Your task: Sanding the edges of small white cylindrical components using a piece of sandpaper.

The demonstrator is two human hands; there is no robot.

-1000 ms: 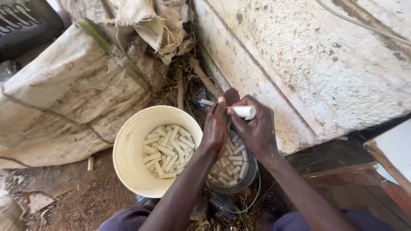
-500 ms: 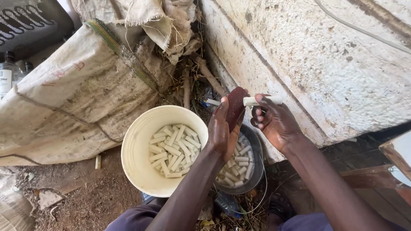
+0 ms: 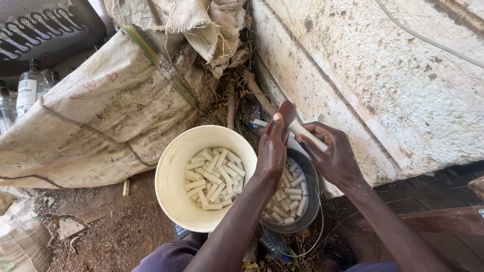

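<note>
Hands (image 3: 272,151) (image 3: 335,158) — two, one white stick (image 3: 308,136) | buckets (image 3: 174,176) (image 3: 313,191) — two

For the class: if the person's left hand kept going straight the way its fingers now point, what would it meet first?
The left hand points up-frame, away from the body. Probably it would first meet the pile of dry sticks and debris at the foot of the rough wall, though depth is hard to judge from above.

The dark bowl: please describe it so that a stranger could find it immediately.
Start at the rough white wall on the right. At its foot stand two round containers; the dark bowl is the one nearer the wall, under both hands. Unlike the larger cream bucket beside it, it is dark and shallow.
</note>
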